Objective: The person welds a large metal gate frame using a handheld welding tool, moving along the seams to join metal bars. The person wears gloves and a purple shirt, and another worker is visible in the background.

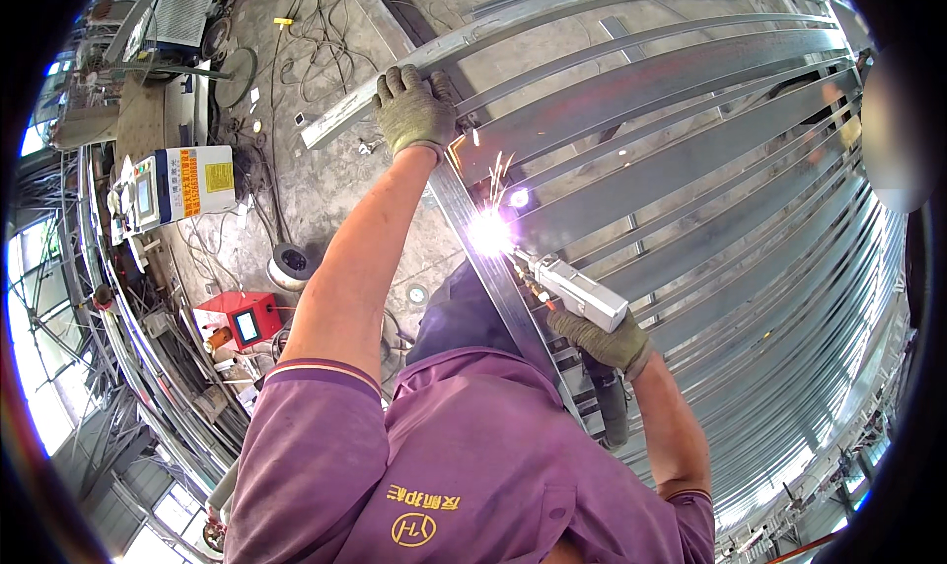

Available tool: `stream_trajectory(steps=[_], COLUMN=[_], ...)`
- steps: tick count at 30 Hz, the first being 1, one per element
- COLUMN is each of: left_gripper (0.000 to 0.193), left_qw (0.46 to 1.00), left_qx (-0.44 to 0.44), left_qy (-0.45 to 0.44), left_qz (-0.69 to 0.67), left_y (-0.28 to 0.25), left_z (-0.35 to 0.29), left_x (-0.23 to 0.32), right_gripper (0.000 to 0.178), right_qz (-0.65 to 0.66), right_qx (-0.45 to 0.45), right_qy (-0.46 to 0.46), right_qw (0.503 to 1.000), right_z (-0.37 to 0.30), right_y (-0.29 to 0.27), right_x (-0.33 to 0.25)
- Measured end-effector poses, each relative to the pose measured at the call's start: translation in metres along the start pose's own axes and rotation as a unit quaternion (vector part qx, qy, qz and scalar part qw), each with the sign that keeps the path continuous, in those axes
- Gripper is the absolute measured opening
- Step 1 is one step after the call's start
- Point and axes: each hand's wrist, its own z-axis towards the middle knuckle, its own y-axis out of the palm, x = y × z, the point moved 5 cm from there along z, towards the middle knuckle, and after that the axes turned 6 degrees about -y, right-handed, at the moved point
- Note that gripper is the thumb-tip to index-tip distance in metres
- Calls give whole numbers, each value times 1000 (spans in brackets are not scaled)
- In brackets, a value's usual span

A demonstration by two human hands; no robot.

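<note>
My right hand, in a worn olive work glove, is closed around a handheld welding gun with a silver boxy body. Its tip points at a flat metal bar on the near side of a large grey metal frame. A bright white-violet arc glares there, with sparks flying up, and hides the joint. My left hand, gloved alike, lies over the frame's corner, fingers spread across a long square tube. Wide flat slats and thinner bars run off to the right.
At left stand a white-and-blue machine with a screen and a red box with a display. A wire spool sits nearby. Cables tangle across the concrete floor. Stacked long bars line the left. A blurred person is at the right edge.
</note>
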Motion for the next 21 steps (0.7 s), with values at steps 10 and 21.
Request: stream_trajectory(steps=[10, 21], left_gripper=[52, 53], left_qw=[1000, 1000], left_qx=[16, -4], left_qy=[0, -1], left_qz=[11, 4], left_y=[8, 1], left_z=[0, 1], left_x=[-6, -3], right_gripper=[53, 56], right_qz=[0, -14], right_qx=[-1, -6], right_qy=[21, 14], right_qw=[1000, 1000], right_z=[-3, -4], right_y=[2, 3], right_x=[-5, -7])
